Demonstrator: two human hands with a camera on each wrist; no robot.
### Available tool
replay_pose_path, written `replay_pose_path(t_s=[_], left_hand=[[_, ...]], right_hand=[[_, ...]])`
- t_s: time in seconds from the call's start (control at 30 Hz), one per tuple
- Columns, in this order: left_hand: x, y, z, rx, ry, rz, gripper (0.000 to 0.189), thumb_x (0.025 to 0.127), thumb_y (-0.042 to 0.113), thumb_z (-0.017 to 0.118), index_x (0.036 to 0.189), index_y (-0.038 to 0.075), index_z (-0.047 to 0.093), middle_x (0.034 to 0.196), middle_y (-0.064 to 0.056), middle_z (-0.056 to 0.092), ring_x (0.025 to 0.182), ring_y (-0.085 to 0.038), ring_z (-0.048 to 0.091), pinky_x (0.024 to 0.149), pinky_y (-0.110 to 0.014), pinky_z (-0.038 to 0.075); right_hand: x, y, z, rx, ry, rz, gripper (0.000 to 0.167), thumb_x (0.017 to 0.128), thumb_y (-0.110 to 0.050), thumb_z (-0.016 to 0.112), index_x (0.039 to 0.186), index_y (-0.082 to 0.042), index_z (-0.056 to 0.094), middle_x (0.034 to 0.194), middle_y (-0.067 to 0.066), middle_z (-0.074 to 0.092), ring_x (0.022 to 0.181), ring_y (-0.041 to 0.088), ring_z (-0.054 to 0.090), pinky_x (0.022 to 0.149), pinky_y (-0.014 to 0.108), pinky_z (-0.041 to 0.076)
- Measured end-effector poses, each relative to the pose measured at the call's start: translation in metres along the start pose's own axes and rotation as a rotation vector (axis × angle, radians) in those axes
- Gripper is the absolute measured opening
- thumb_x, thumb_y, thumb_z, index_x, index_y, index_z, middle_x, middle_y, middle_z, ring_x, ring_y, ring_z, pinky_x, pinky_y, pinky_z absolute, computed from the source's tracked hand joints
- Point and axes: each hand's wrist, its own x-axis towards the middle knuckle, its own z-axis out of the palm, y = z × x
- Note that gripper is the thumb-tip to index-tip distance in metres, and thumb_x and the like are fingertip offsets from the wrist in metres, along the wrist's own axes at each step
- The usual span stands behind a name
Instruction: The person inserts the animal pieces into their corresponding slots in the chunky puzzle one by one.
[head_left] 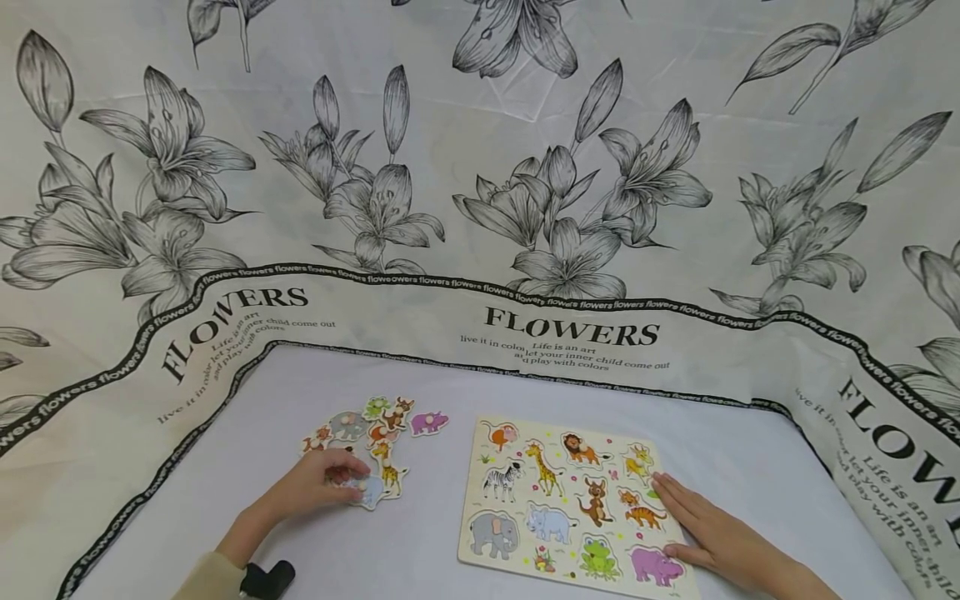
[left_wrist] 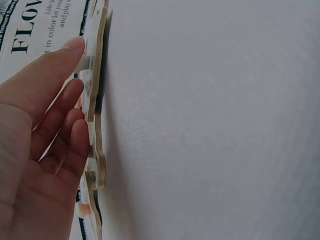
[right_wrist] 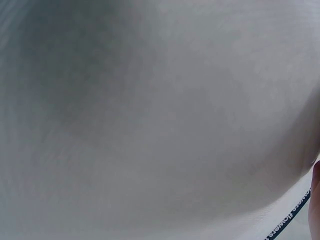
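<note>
My left hand (head_left: pixel 318 483) is at a cluster of wooden animal puzzle pieces. Its thumb and loosely bent fingers stand apart at the blue rhino piece (head_left: pixel 371 493), a small knob (left_wrist: pixel 85 63) showing in the gap between them in the left wrist view. The giraffe piece (head_left: pixel 392 478) lies beside the rhino. An animal puzzle board (head_left: pixel 534 429) lies to the right, printed with a lion, zebra, frog and other animals. My right hand (head_left: pixel 712 533) rests on its right edge with fingers extended; only a sliver of that hand shows in the right wrist view.
Behind my left hand lie an elephant piece (head_left: pixel 348 426), a frog piece (head_left: pixel 376 407), a kangaroo piece (head_left: pixel 398 413) and a purple hippo piece (head_left: pixel 430 423). Some pieces overlap. A white cloth (head_left: pixel 420 550) covers the surface, and a flower-printed curtain (head_left: pixel 420 317) rises behind.
</note>
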Motion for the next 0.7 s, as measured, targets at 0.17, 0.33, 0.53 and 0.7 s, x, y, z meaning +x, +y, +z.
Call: replay_pose_path(t_s=[0.17, 0.33, 0.53, 0.7], left_hand=[[-0.0007, 0.0021, -0.0002, 0.024, 0.003, -0.022, 0.027, 0.079, 0.025, 0.078, 0.101, 0.009, 0.071, 0.097, -0.002, 0.07, 0.081, -0.002, 0.054, 0.072, -0.019, 0.048], [-0.0008, 0.0038, -0.0013, 0.052, -0.004, -0.025, 0.026, 0.08, 0.025, 0.077, 0.099, 0.009, 0.072, 0.096, -0.003, 0.07, 0.082, -0.004, 0.054, 0.071, -0.02, 0.048], [-0.0005, 0.0039, -0.0014, 0.082, -0.015, -0.016, 0.022, 0.081, 0.027, 0.076, 0.097, 0.012, 0.073, 0.094, 0.001, 0.07, 0.084, 0.001, 0.055, 0.071, -0.019, 0.048], [0.0005, 0.005, -0.0012, 0.095, -0.024, -0.028, 0.021, 0.081, 0.028, 0.075, 0.096, 0.013, 0.073, 0.092, 0.004, 0.069, 0.084, 0.002, 0.055, 0.072, -0.019, 0.05]], right_hand=[[-0.0004, 0.0006, 0.0003, 0.0, -0.03, 0.017, 0.078, 0.09, -0.047, 0.061, 0.148, -0.004, 0.032, 0.161, -0.008, 0.016, 0.137, -0.019, -0.012, 0.102, -0.004, -0.006], [-0.0006, 0.0015, 0.0012, 0.008, -0.053, 0.026, 0.079, 0.09, -0.048, 0.059, 0.149, -0.004, 0.03, 0.161, -0.01, 0.012, 0.136, -0.02, -0.014, 0.101, -0.004, -0.008], [-0.0007, 0.0013, 0.0019, 0.009, -0.015, 0.008, 0.078, 0.089, -0.045, 0.063, 0.148, -0.004, 0.032, 0.161, -0.009, 0.015, 0.138, -0.019, -0.01, 0.102, -0.004, -0.005], [-0.0003, 0.0023, 0.0026, 0.003, 0.029, -0.009, 0.079, 0.086, -0.042, 0.067, 0.147, -0.004, 0.034, 0.159, -0.004, 0.024, 0.14, -0.016, -0.005, 0.104, -0.003, -0.002]])
